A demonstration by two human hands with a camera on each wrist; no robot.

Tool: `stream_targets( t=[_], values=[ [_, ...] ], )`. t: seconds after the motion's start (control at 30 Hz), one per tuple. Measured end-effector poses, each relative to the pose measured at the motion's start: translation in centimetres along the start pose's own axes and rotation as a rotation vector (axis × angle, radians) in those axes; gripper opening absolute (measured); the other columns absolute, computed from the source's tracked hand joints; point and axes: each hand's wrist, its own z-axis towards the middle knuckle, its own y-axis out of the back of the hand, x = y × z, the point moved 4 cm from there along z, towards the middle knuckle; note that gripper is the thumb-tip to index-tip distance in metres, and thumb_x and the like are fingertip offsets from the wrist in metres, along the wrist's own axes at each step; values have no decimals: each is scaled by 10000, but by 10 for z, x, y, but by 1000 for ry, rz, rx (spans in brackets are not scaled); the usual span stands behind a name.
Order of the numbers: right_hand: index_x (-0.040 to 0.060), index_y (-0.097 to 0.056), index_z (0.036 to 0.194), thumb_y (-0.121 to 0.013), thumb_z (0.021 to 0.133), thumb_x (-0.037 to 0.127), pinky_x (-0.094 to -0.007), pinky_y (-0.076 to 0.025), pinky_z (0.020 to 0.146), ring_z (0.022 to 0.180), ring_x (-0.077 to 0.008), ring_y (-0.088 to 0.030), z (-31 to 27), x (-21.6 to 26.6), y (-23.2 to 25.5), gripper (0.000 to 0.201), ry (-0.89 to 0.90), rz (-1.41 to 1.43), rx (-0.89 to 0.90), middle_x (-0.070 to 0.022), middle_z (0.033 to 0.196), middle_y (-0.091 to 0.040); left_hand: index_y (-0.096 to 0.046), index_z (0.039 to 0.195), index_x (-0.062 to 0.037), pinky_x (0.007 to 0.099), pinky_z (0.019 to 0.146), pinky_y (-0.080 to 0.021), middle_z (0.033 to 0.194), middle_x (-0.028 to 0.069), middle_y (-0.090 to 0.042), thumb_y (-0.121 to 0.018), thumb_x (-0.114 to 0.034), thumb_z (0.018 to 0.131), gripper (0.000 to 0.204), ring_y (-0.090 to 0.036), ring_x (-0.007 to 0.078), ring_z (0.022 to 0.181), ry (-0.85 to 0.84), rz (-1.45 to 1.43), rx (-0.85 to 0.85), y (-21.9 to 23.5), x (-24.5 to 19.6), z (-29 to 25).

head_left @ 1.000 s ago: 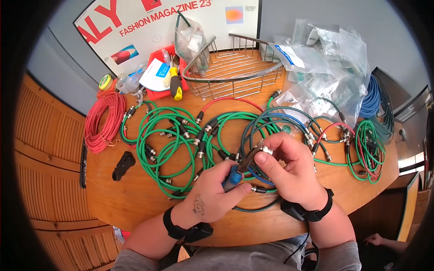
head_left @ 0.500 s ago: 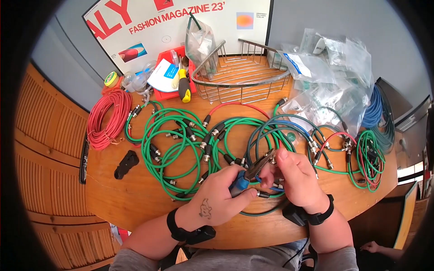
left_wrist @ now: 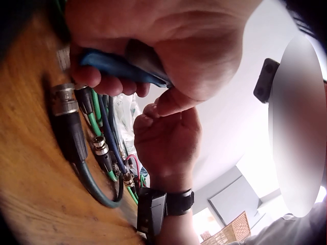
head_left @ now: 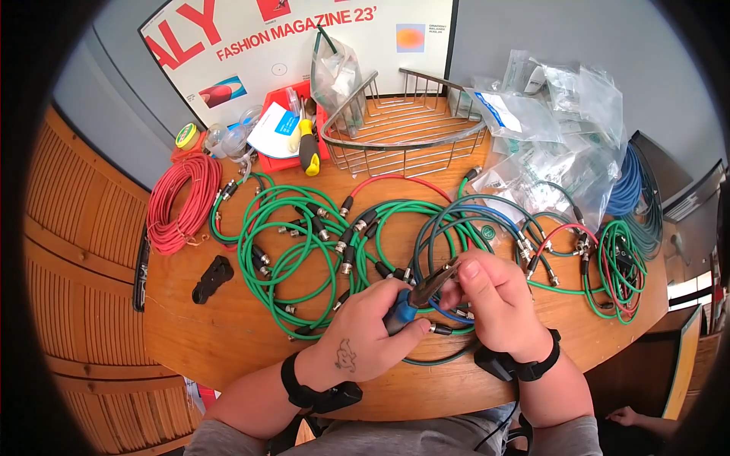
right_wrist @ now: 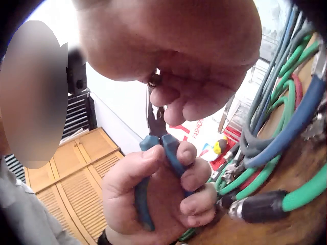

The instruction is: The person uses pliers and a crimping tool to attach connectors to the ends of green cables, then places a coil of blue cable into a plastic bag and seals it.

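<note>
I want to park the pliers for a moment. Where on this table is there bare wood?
Bare wood shows at the table's front left, between the black tool, the green cables and the left hand. A thinner strip lies right of the right hand. The middle and back are crowded with cables, the wire basket and bags.

The left hand (head_left: 365,330) grips blue-handled pliers (head_left: 414,296), their tips pointing up toward the right hand (head_left: 490,304), which pinches something small at the tips. Both hands work over green cables (head_left: 296,243) on the wooden table (head_left: 228,334), a red wire coil (head_left: 179,201) to the left.
</note>
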Motion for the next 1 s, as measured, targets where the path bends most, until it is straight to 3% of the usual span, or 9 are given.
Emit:
stream_targets(
  t=[0.03, 0.2, 0.37, 0.47, 0.6, 0.67, 0.7, 0.8, 1.0],
  values=[
    [11, -589, 865, -485, 1027, 258, -239, -468, 647, 689, -102, -577, -1, -5, -2, 313, -93, 142, 44, -38, 755, -600, -569, 1018, -7, 303, 685, -469, 853, 92, -606, -723, -161, 816, 297, -584, 172, 750, 15, 30, 7, 0, 0, 0],
    [20, -577, 859, -390, 1053, 373, -238, -459, 651, 665, -98, -551, -1, -10, -5, 444, -278, 366, 120, -40, 733, -588, -576, 1050, 1, 309, 684, -477, 857, 103, -611, -726, -156, 812, 323, -601, 188, 750, -40, 64, -6, 1, 2, 0],
    [16, -582, 950, -592, 973, 165, -225, -459, 682, 720, -79, -562, 1, 2, -7, 152, -33, 281, -108, -23, 797, -599, -577, 1071, -5, 309, 684, -471, 849, 99, -598, -731, -159, 810, 340, -587, 190, 747, -33, 50, -44, 1, 5, -1],
    [11, -589, 962, -647, 913, 58, -224, -457, 672, 737, -75, -565, 1, -4, 1, 89, 68, 109, -60, -18, 830, -605, -576, 1070, -16, 313, 669, -459, 824, 88, -567, -727, -174, 815, 336, -560, 195, 726, -15, 10, -43, 1, 7, -1],
    [-4, -593, 946, -582, 965, 141, -245, -466, 654, 696, -111, -578, 0, -5, 2, 147, 100, -150, -47, -39, 760, -603, -570, 1067, -21, 325, 632, -442, 783, 76, -521, -717, -202, 825, 335, -527, 208, 682, -1, 41, -30, 0, 7, -1],
    [-2, -584, 898, -507, 1015, 277, -260, -475, 645, 674, -137, -585, -1, -6, -3, 313, 33, -44, -65, -51, 722, -595, -566, 1073, -19, 332, 617, -441, 779, 79, -522, -721, -206, 824, 348, -524, 213, 662, -41, 37, -19, 0, 6, -1],
    [4, -575, 869, -469, 1026, 333, -263, -476, 634, 670, -142, -590, -2, -13, -1, 379, -82, 136, 21, -53, 713, -591, -543, 975, -6, 398, 633, -460, 806, 154, -557, -710, -223, 832, 309, -581, 339, 712, -69, 16, -39, 0, 4, 0],
    [25, -555, 808, -383, 1040, 445, -264, -472, 619, 663, -152, -600, -1, -17, -5, 510, -266, 373, 121, -55, 693, -581, -550, 990, -4, 402, 641, -465, 818, 159, -565, -707, -236, 834, 320, -589, 346, 728, -60, 37, -36, 1, 3, 0],
    [5, -571, 1079, -440, 1034, 396, -270, -480, 664, 721, -141, -604, -3, -17, -4, 414, -202, 341, -23, -67, 807, -619, -571, 1027, -12, 397, 653, -478, 814, 169, -599, -706, -273, 833, 353, -612, 345, 737, -8, 30, -23, 1, 5, -1]
  ],
)
